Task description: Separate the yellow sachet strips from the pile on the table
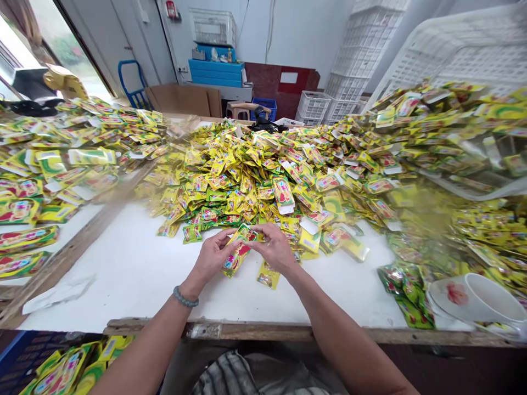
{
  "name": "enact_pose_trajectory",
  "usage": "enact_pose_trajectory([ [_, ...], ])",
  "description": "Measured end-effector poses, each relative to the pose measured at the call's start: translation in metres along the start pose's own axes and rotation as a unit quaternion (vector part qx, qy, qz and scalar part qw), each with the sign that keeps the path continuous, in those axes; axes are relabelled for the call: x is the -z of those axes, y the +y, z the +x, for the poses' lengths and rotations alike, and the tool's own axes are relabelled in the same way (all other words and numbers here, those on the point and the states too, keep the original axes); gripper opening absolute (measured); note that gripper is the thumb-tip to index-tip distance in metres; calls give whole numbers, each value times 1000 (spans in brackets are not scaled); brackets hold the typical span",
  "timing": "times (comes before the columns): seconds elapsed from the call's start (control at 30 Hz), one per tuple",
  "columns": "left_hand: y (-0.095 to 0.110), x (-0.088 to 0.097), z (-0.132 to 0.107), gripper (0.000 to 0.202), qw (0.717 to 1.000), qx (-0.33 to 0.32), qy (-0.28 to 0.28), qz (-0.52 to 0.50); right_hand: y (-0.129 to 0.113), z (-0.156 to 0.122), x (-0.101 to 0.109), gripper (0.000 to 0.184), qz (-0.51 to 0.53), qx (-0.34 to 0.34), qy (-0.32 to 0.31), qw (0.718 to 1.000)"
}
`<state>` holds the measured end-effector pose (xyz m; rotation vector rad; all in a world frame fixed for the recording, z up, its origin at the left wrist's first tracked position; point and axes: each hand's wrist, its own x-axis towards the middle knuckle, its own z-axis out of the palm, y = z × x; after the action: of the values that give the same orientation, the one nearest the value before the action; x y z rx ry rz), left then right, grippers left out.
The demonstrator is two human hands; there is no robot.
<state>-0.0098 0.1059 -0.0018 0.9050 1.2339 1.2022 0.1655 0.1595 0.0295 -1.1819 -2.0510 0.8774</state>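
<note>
Table (135, 274): white work surface with a worn wooden front edge, running across the whole view; a bare area lies in front of the hands.
Packet heap (263, 170): a broad mound of small yellow-and-green sachets covering the far half of the table and spilling to both sides; far too many to count.
Crates (362, 44): white lattice crates stacked against the back wall, the count uncertain; one more, tilted and blurred, at upper right.
Blue boxes (216, 72): a short stack on a shelf at the rear wall.
Cup (489, 299): one white cup lying at the table's right edge, just beside a cluster of darker green packets.
Left hand (212, 258): fingers closed around the lower left part of the held packets; a beaded bracelet (185, 299) sits on the wrist.
Right hand (276, 249): fingers pinching the upper right end of the same packets.
Held packets (239, 251): a small bunch gripped between both hands, just in front of the heap's near edge; exact number cannot be told.
Loose packet (268, 276): one sachet on the table directly below the right hand.
Print: red and green artwork on yellow; no lettering is legible.
</note>
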Motion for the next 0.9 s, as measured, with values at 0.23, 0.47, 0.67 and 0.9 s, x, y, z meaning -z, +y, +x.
enact_pose_trajectory([
  [0.23,-5,0,2,63,1000,-4,11,2,2,0,-3,25,-68,24,26,997],
  [0.47,-7,-1,1,58,1000,-17,-1,-2,-5,-1,-5,11,-32,-27,-40,998],
  [0.67,2,-5,-2,59,999,-23,37,-30,-4,1,-11,19,100,-79,-56,990],
  [0.9,2,-9,-2,52,997,-60,-10,-39,-4,3,-18,45,358,-171,26,918],
])
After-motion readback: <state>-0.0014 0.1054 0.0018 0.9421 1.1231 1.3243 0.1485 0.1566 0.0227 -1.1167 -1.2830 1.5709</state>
